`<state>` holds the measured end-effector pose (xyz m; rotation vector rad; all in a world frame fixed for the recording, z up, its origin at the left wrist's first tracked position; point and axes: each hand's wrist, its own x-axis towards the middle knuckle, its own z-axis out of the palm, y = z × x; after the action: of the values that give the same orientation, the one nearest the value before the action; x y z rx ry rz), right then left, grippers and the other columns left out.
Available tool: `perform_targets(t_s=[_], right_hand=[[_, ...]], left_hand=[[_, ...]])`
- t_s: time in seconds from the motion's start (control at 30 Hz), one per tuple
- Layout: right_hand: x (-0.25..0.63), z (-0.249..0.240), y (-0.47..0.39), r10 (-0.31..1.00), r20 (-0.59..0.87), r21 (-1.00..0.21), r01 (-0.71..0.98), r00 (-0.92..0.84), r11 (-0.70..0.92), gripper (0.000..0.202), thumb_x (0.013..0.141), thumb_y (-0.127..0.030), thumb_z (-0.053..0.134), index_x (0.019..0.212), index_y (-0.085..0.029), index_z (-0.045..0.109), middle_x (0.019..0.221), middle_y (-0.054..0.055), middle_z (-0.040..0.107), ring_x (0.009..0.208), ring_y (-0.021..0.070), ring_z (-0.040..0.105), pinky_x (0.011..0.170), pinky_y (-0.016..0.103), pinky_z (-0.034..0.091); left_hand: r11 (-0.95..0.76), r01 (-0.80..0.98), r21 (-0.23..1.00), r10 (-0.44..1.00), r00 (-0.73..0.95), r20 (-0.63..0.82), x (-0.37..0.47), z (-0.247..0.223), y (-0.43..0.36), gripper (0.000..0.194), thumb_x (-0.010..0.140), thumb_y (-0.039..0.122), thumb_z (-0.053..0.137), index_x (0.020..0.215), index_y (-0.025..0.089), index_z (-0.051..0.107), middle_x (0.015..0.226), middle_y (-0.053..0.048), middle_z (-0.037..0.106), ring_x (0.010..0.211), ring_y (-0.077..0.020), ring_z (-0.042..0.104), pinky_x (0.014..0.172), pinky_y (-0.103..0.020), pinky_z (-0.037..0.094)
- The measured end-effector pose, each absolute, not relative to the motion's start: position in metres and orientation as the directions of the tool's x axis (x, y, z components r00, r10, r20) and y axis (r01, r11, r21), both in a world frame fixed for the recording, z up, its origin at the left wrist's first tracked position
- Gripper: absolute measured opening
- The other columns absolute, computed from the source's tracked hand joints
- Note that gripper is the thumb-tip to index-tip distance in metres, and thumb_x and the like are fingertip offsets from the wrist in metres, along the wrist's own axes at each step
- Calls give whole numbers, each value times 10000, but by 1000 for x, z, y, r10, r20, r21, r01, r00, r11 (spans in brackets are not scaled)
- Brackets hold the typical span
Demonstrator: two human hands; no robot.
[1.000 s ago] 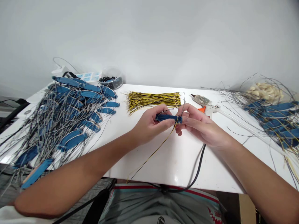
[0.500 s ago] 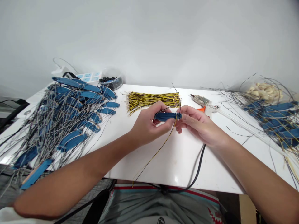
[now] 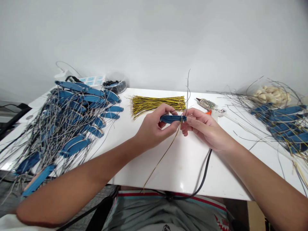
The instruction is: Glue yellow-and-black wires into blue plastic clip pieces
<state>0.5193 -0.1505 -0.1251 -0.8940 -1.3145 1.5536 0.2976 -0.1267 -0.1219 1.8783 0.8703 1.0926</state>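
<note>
Between my two hands, above the white table, is a slim blue plastic piece [image 3: 170,119] with wires coming from its right end. My left hand [image 3: 155,126] grips its left part and underside between thumb and fingers. At the right end, the thumb and fingers of my right hand [image 3: 203,126] pinch the tip where the wires are. A yellow-and-black wire [image 3: 160,159] hangs from there toward the table's front edge, and a thin dark wire [image 3: 188,86] sticks up. Behind my hands lies a bundle of yellow-and-black wires [image 3: 156,103].
Left, blue pieces with grey wires [image 3: 74,144] form a big pile. A clear tub of black parts [image 3: 115,85] and a power strip [image 3: 91,80] stand behind it. Rightward are a hot glue gun [image 3: 207,104], a bag of cream-coloured parts [image 3: 273,94] and more wired blue pieces [image 3: 288,123].
The dark wire above the blue piece now stands higher and straighter. The hanging yellow-and-black wire's lower end has swung slightly right. Both hands keep nearly the same place and grip.
</note>
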Motion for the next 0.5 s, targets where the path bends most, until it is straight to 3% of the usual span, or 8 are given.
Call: perform_targets(t_s=[0.13, 0.23, 0.37, 0.5], right_hand=[[518, -129, -148, 950, -5, -989, -136, -311, -49, 311, 980, -478, 778, 1149, -221, 729, 843, 21, 720, 747, 178, 682, 763, 335, 563], [519, -135, -144, 971, -19, -993, -107, -240, -45, 337, 939, -476, 823, 1102, -189, 760, 809, 25, 717, 711, 161, 658, 740, 315, 548], [521, -139, -136, 985, -31, -992, -113, -168, -50, 358, 906, -499, 841, 1024, -168, 774, 776, 32, 714, 681, 146, 622, 707, 300, 519], [525, -140, -132, 995, -3, -998, -63, -104, -10, 420, 869, -551, 848, 983, -155, 765, 776, 31, 700, 645, 135, 578, 641, 292, 476]], left_hand=[[-380, 226, 897, 868, 423, 261, 298, -126, -125, 296, 933, 349, 732, 1153, 214, 587, 810, 44, 626, 588, -72, 416, 557, -222, 362], [-384, 263, 885, 858, 455, 238, 297, -130, -121, 271, 951, 402, 718, 1122, 215, 622, 787, 49, 593, 609, -83, 439, 573, -227, 358], [-473, 284, 834, 839, 433, 329, 295, -135, -112, 257, 989, 458, 676, 1029, 206, 711, 768, 27, 564, 661, -113, 469, 624, -257, 365], [-567, 319, 759, 810, 381, 445, 292, -137, -103, 306, 1047, 468, 592, 1018, 196, 730, 933, -29, 632, 835, -154, 554, 767, -289, 425]])
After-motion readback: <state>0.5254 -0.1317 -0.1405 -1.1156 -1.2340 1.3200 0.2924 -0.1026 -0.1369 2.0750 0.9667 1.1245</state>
